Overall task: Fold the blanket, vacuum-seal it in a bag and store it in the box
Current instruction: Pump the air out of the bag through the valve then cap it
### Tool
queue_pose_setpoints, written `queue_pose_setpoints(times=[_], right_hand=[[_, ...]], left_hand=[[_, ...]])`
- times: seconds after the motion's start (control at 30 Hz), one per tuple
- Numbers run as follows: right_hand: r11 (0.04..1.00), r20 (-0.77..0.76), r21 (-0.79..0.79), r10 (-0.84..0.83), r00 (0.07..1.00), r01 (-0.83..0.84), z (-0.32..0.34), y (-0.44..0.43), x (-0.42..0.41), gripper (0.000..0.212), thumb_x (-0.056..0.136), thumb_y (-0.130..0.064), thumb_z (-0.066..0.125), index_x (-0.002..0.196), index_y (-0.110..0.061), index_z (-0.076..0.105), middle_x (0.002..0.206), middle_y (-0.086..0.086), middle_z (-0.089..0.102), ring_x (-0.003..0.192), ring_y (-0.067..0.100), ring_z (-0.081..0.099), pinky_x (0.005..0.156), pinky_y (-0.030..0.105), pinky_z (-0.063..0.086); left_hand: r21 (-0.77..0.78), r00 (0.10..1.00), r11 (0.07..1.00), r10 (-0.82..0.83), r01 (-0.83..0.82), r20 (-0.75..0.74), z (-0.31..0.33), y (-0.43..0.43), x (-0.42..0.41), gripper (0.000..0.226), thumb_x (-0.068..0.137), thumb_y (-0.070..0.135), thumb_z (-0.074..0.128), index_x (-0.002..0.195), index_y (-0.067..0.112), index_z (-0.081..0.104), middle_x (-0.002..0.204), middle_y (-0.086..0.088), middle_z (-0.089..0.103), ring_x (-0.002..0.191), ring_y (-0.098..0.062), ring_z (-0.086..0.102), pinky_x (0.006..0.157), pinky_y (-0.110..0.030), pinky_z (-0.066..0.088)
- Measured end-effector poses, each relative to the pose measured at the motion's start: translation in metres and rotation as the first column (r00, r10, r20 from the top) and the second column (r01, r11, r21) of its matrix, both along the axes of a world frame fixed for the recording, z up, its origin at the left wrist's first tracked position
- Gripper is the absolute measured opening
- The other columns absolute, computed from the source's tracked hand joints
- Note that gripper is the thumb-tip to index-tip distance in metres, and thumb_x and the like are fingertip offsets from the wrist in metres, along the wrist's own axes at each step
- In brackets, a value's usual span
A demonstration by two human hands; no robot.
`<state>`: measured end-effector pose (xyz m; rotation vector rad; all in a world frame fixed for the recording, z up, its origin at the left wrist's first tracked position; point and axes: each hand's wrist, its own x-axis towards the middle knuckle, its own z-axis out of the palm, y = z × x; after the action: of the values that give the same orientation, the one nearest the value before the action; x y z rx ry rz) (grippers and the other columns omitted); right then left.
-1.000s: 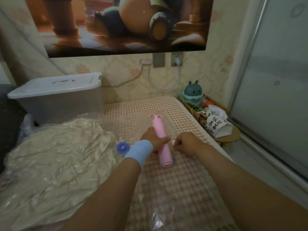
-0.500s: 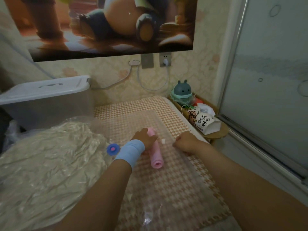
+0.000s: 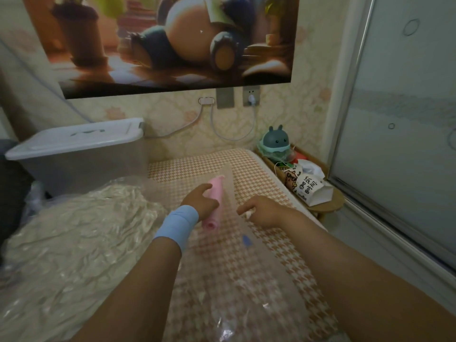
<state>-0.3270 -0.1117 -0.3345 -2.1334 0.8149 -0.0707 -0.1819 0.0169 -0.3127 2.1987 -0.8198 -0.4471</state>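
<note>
The cream blanket [image 3: 74, 243] lies crumpled inside a clear vacuum bag [image 3: 246, 292] on the left of the bed. The bag's empty film spreads across the checked mattress under my arms. My left hand [image 3: 201, 201], with a blue wristband, grips a pink hand pump [image 3: 215, 193] held at a slant above the film. My right hand [image 3: 264, 211] is just right of it and pinches a small white piece [image 3: 249, 214] at the film. A blurred blue valve [image 3: 246, 240] shows on the bag below the hands. The grey storage box [image 3: 79, 154] stands at the back left with its lid on.
A small round wooden table [image 3: 328, 206] at the bed's right edge carries a teal toy, a tissue pack and clutter. A glass sliding door [image 3: 399, 144] closes off the right. Cables hang from wall sockets [image 3: 251, 96] behind the bed.
The pump stood upright on the blue valve a second ago; my left hand has lifted it off and tilted it. My right hand has taken hold of the small white piece.
</note>
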Motion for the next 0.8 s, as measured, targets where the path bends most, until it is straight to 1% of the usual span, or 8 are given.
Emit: queue_pose_setpoints(times=[0.07, 0.13, 0.27, 0.33, 0.4, 0.57, 0.7, 0.8], right_hand=[[0.996, -0.076, -0.085, 0.005, 0.997, -0.012, -0.006, -0.003, 0.006, 0.054, 0.090, 0.006, 0.050, 0.119, -0.035, 0.070, 0.150, 0.001, 0.045, 0.130, 0.027, 0.050, 0.098, 0.035, 0.048], [0.987, -0.126, -0.159, -0.003, 0.992, -0.017, -0.008, -0.001, 0.008, 0.041, 0.094, -0.002, 0.054, 0.125, -0.026, 0.066, 0.140, 0.005, 0.054, 0.114, 0.028, 0.057, 0.093, 0.037, 0.050], [0.983, -0.031, -0.130, -0.132, 0.991, 0.127, -0.012, -0.006, -0.005, 0.026, 0.104, -0.016, 0.038, 0.089, -0.011, 0.058, 0.092, 0.009, 0.054, 0.082, 0.026, 0.051, 0.083, 0.033, 0.040], [0.983, 0.003, -0.016, -0.180, 0.984, 0.180, -0.014, -0.016, -0.011, 0.018, 0.100, -0.010, 0.044, 0.087, -0.009, 0.057, 0.089, 0.010, 0.053, 0.073, 0.024, 0.049, 0.075, 0.035, 0.039], [0.982, -0.046, -0.109, -0.162, 0.986, 0.156, -0.012, -0.029, -0.021, 0.015, 0.092, -0.002, 0.053, 0.090, 0.003, 0.067, 0.100, 0.023, 0.064, 0.085, 0.039, 0.059, 0.072, 0.047, 0.044], [0.937, 0.113, 0.072, -0.349, 0.930, 0.343, 0.019, -0.041, -0.053, 0.029, 0.098, -0.006, 0.042, 0.114, -0.001, 0.065, 0.121, 0.026, 0.060, 0.091, 0.031, 0.062, 0.076, 0.033, 0.043], [0.940, 0.132, 0.211, -0.299, 0.945, 0.268, 0.031, -0.022, -0.048, 0.044, 0.097, -0.054, 0.045, 0.097, -0.014, 0.063, 0.071, 0.004, 0.049, 0.052, 0.016, 0.040, 0.052, 0.027, 0.033], [0.953, 0.133, 0.182, -0.270, 0.954, 0.244, 0.026, -0.028, -0.047, 0.062, 0.093, -0.065, 0.047, 0.109, -0.008, 0.065, 0.073, 0.006, 0.062, 0.052, 0.017, 0.051, 0.046, 0.024, 0.036]], left_hand=[[-0.048, 1.000, 0.999, -0.009, 0.008, -0.026, 0.001, -0.005, -0.002, 0.063, 0.079, 0.019, 0.063, 0.139, 0.030, 0.045, 0.136, -0.011, 0.052, 0.114, -0.028, 0.056, 0.097, -0.037, 0.048], [-0.070, 0.999, 0.997, -0.031, 0.028, -0.040, 0.001, -0.009, -0.004, 0.065, 0.074, 0.023, 0.063, 0.137, 0.032, 0.047, 0.129, -0.010, 0.058, 0.107, -0.028, 0.060, 0.095, -0.038, 0.050], [-0.019, 0.998, 0.998, -0.061, 0.061, -0.007, -0.005, -0.014, -0.006, 0.060, 0.081, 0.021, 0.062, 0.137, 0.033, 0.046, 0.129, -0.007, 0.057, 0.107, -0.027, 0.059, 0.094, -0.036, 0.050], [-0.002, 0.997, 0.997, -0.080, 0.080, 0.017, -0.008, -0.014, -0.008, 0.060, 0.081, 0.021, 0.061, 0.138, 0.033, 0.044, 0.130, -0.007, 0.056, 0.107, -0.027, 0.059, 0.093, -0.036, 0.050], [0.007, 0.995, 0.996, -0.094, 0.094, 0.036, -0.008, -0.015, -0.013, 0.061, 0.082, 0.022, 0.061, 0.139, 0.032, 0.043, 0.132, -0.007, 0.055, 0.108, -0.028, 0.058, 0.093, -0.036, 0.050], [-0.112, 0.997, 0.990, -0.083, 0.082, -0.002, 0.003, -0.026, -0.036, 0.061, 0.083, 0.024, 0.064, 0.139, 0.029, 0.043, 0.132, -0.009, 0.055, 0.108, -0.028, 0.059, 0.095, -0.042, 0.050], [-0.258, 0.990, 0.959, -0.132, 0.115, -0.048, 0.011, -0.045, -0.073, 0.065, 0.077, 0.027, 0.075, 0.135, 0.023, 0.046, 0.121, -0.003, 0.058, 0.100, -0.019, 0.059, 0.083, -0.032, 0.052], [-0.282, 0.958, 0.941, -0.238, 0.186, -0.160, 0.008, -0.061, -0.096, 0.066, 0.080, 0.021, 0.073, 0.138, 0.021, 0.041, 0.118, -0.002, 0.057, 0.097, -0.018, 0.060, 0.081, -0.034, 0.055]])
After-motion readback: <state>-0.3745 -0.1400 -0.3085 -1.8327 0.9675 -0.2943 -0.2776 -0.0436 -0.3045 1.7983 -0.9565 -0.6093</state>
